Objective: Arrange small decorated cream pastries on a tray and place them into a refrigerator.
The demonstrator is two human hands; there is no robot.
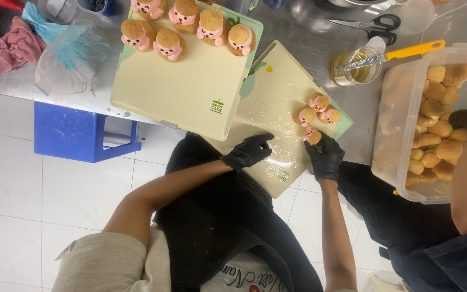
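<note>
On the cream tray (277,86), the gloved right hand (325,157) grips a pink-faced puff (313,135) just below three finished ones (318,111), best lowered gently upright, while the left hand (249,151) rests open-fingered beside it, steadying the tray.

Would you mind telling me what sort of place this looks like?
Probably a bakery or pastry kitchen: a steel table holds trays of pink decorated pastries, a clear tub is full of plain puffs, and the gloved right hand holds a pastry.
</note>
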